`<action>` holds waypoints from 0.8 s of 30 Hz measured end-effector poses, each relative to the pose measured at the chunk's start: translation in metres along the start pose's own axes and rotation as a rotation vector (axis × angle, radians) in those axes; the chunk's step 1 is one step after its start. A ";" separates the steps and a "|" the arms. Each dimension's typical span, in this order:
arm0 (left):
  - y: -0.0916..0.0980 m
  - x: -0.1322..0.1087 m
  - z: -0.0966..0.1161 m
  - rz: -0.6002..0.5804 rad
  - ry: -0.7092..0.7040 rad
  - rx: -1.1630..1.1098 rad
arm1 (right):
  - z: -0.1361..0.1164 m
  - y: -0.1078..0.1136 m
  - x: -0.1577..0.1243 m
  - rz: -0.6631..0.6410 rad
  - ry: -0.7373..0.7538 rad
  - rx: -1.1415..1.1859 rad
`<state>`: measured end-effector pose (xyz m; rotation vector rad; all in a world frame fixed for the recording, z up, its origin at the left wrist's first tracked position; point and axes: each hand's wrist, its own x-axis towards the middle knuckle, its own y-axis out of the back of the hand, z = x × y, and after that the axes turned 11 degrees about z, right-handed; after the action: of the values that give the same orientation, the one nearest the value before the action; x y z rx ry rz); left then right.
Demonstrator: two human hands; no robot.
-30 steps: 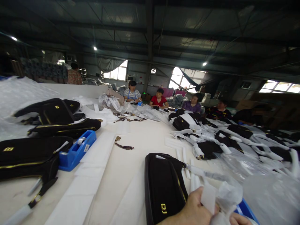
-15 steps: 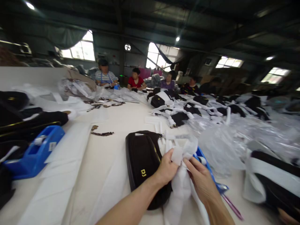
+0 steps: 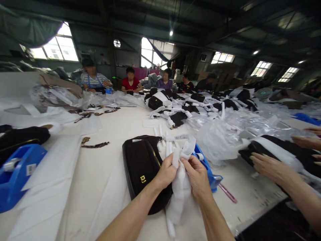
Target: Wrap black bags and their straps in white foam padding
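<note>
A black bag [image 3: 140, 164] with a gold zip and gold letters lies on the white table in front of me. At its right side, my left hand [image 3: 166, 172] pinches thin white foam wrap [image 3: 181, 192]. My right hand [image 3: 197, 174] closes its thumb and fingers on the same wrap, just beside the left. The wrap is bunched at the top and hangs down toward me; what it covers is hidden. Partly behind my right hand stands a blue tape dispenser [image 3: 214, 180], with a pink cutter [image 3: 227, 193] near it.
Another blue tape dispenser [image 3: 21, 174] and layered white foam sheets [image 3: 47, 187] are at left. A co-worker's hands [image 3: 273, 167] touch a black bag with white wrap at right. Clear plastic bags [image 3: 215, 140] and piled wrapped bags [image 3: 178, 118] lie beyond. Several people sit across the table.
My view has turned right, so the scene shifts left and a co-worker's arms now show at right. Both my hands remain on the foam wrap, held close together.
</note>
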<state>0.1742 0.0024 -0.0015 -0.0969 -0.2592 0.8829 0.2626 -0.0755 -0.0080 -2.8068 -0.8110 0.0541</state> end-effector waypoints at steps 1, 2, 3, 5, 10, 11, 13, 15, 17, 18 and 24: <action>0.000 -0.001 0.002 -0.026 0.034 -0.011 | 0.000 0.002 0.001 0.005 0.006 -0.007; 0.001 -0.002 0.004 -0.051 0.061 -0.020 | 0.001 0.004 0.001 0.014 0.007 -0.013; 0.001 -0.003 0.006 -0.072 0.078 -0.029 | 0.001 0.005 0.001 0.024 0.006 -0.018; 0.002 -0.004 0.008 -0.092 0.093 -0.050 | 0.000 0.005 0.000 0.046 0.009 -0.022; 0.003 -0.003 0.010 -0.140 0.184 -0.228 | -0.007 0.003 -0.001 -0.043 -0.111 0.101; 0.003 -0.002 0.010 -0.140 0.196 -0.260 | -0.008 0.004 0.001 -0.073 -0.163 0.134; 0.002 -0.001 0.011 -0.113 0.201 -0.286 | -0.008 0.007 0.003 -0.099 -0.239 0.177; 0.001 -0.001 0.012 -0.081 0.196 -0.288 | -0.008 0.010 0.006 -0.108 -0.269 0.185; 0.001 0.000 0.012 -0.072 0.182 -0.288 | -0.007 0.013 0.008 -0.143 -0.273 0.183; 0.001 0.001 0.011 -0.078 0.174 -0.294 | -0.007 0.015 0.008 -0.176 -0.270 0.184; 0.006 0.004 0.006 -0.144 0.174 -0.334 | 0.007 0.020 0.005 -0.290 -0.222 0.248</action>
<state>0.1703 0.0089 0.0035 -0.4582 -0.2456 0.6771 0.2766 -0.0879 -0.0195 -2.4545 -1.1655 0.3958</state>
